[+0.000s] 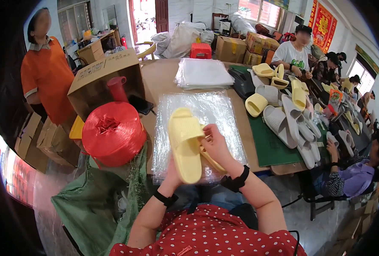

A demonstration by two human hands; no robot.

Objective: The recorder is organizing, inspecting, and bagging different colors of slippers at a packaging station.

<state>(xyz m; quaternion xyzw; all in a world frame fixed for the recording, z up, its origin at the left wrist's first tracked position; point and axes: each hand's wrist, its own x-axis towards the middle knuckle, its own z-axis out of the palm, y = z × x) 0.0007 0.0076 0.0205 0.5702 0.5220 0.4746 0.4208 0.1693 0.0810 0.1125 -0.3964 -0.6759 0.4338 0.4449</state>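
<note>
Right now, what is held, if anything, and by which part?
The left hand holds a yellow slipper near its heel, mostly hidden behind it. The right hand is at the strap's edge; whether it grips cannot be told.

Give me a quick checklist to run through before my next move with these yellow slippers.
1. Left hand holding the front yellow slipper: ok.
2. Second yellow slipper at hand: ok, partly hidden behind the first and the right hand.
3. Right hand's grip on the second slipper secure: cannot tell, the contact is partly hidden.
4. Front slipper's underside clean: cannot tell, it faces away.
5. Clear plastic lying on the table beneath the slippers: ok.
6. Front slipper wrapped: not ok, its upper side is bare.
</note>
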